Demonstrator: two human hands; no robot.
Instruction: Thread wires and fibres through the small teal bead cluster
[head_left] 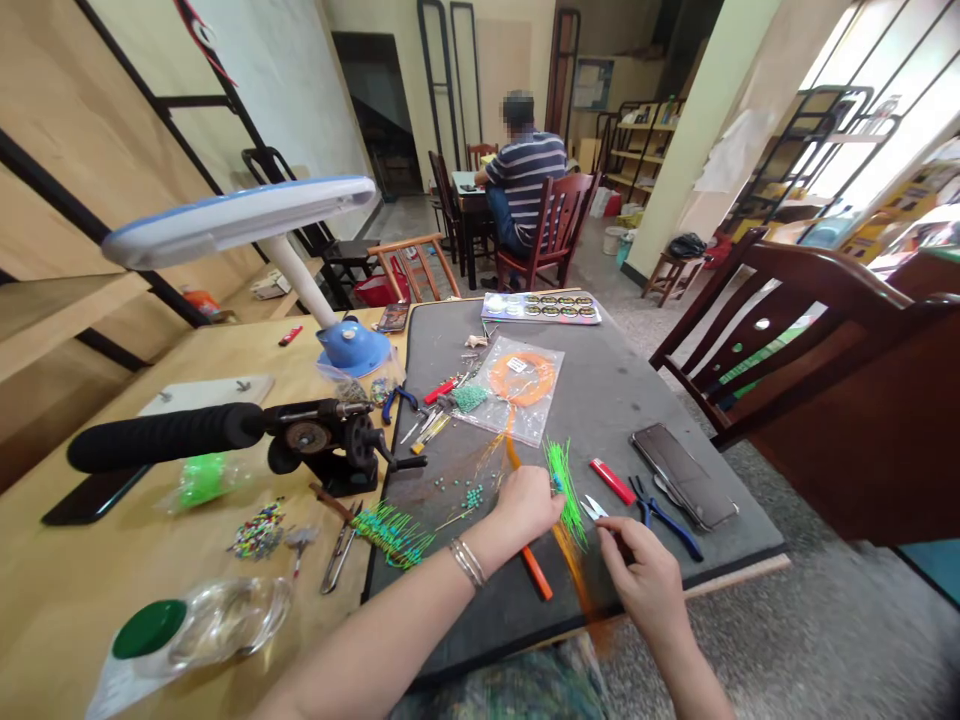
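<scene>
My left hand [529, 508] is closed above the mat, fingertips by a bundle of bright green strands [568, 490]. A speck of turquoise shows at the fingertips; what they pinch is hidden. Beneath that hand runs an orange strip [537, 575], and loose orange fibres [574, 565] hang toward the mat's front edge. My right hand [649, 565] is closed on small scissors [596, 508], whose silver blades point away from the fingers toward the green strands. Turquoise beads [472, 497] lie left of my left hand. More green strands with turquoise beads [394, 532] rest at the mat's left edge.
A red lighter [613, 482], blue-handled pliers [671, 522] and a phone [684, 475] lie at right. Behind is a plastic bag with an orange coil [523, 380]. A black vise [330, 445], lamp [352, 345] and jar [225, 615] occupy the left. A person [529, 180] sits farther back.
</scene>
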